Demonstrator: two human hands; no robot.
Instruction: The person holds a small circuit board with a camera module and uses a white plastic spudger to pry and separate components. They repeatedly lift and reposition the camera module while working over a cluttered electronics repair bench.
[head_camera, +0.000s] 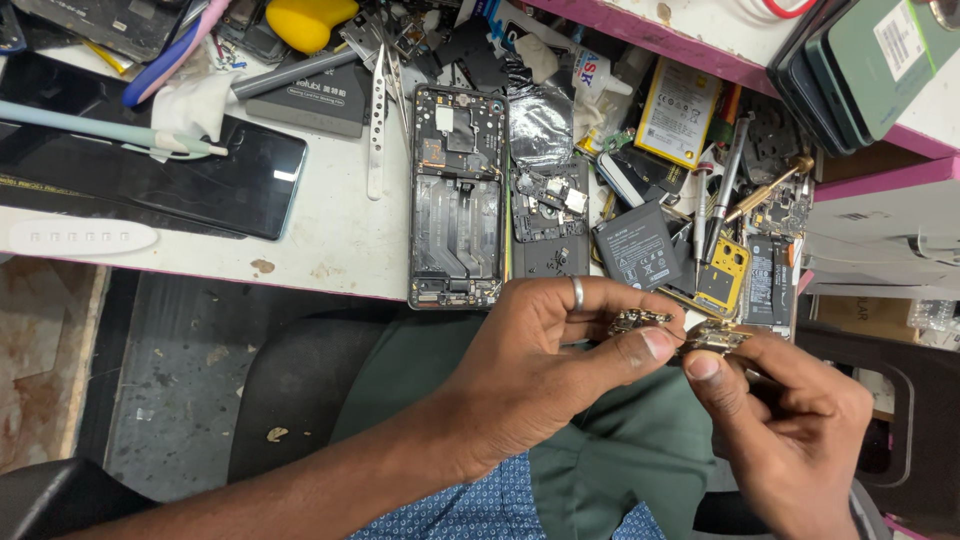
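Setting: cluttered white bench (340, 235) with a pink edge fills the upper half of the frame; below it, the person's lap in green cloth and a dark chair.
Small part: a little gold-and-dark circuit piece (640, 322), with a second brassy bit (718, 338) just beside it, is held over the lap at lower right of centre, clear of the bench edge.
Left hand: the left hand (540, 365), a ring on one finger, has its fingers closed on the circuit piece, thumb pressing from below.
Right hand: the right hand (790, 420) comes up from lower right, thumb and forefinger pinched shut on the brassy bit.
Step in hand: it looks like the two bits are being parted or joined at a fine connector; I cannot tell which.
Next move calls for: a steady pinch and small, careful force, judging by how thin the pieces are.
Nearby: an opened phone frame (457, 195) lies on the bench just above the left hand; a dark battery (637, 245) and a yellow battery (680, 110) sit to its right; a black phone screen (215, 175) lies at upper left.
Hard to make out: the fingertips cover most of the held pieces, and the pile of parts along the top edge is cut off.
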